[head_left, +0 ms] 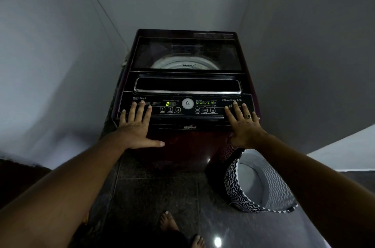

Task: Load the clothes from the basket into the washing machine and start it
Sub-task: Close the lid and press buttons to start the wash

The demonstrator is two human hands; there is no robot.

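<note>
Dimly lit grey walls [60, 44] and dark tiled floor [154, 197] surround the washing machine [186, 83], lid down. Left hand [136, 128] and right hand [243, 126] rest on its panel [182, 114], fingers spread flat. Basket [259, 182] stands beside it, partly hidden by the right forearm [294, 166]; drum contents unclear

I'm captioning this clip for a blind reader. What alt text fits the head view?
The left hand and right hand lie open, fingertips on the control panel of a dark red top-loading washing machine, lid closed, display glowing green. A zigzag-patterned basket stands on the floor at right, no clothes visible inside.
</note>
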